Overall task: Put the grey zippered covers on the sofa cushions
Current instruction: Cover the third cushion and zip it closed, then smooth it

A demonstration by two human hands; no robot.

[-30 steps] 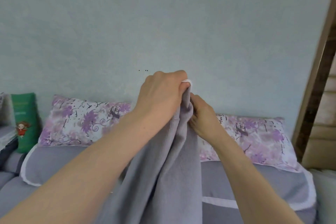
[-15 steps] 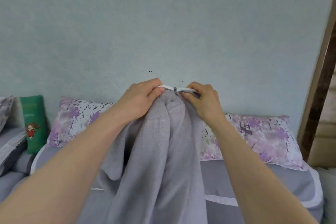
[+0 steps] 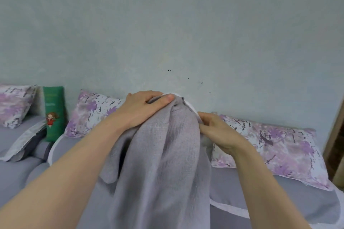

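A grey zippered cover (image 3: 163, 163) hangs in folds in front of me, held up at its top edge. My left hand (image 3: 143, 108) grips the top of the cover, thumb pressed on the white piping. My right hand (image 3: 217, 132) pinches the cover's right edge lower down, beside the white trim. A small metal zipper pull (image 3: 183, 99) shows between the two hands. What is inside the cover is hidden. Grey-covered sofa cushions (image 3: 279, 197) with white piping lie below and behind the cover.
Purple floral pillows lean on the blue-grey wall: one at the left (image 3: 91, 115), one at the right (image 3: 275, 148), one at the far left (image 3: 13, 104). A green cartoon-print cushion (image 3: 54, 113) stands upright. A wooden frame (image 3: 335, 135) rises at the right edge.
My hands moved apart along the cover's top edge. The right hand slid down the right side while the left kept the top, and the view tilted so more wall shows.
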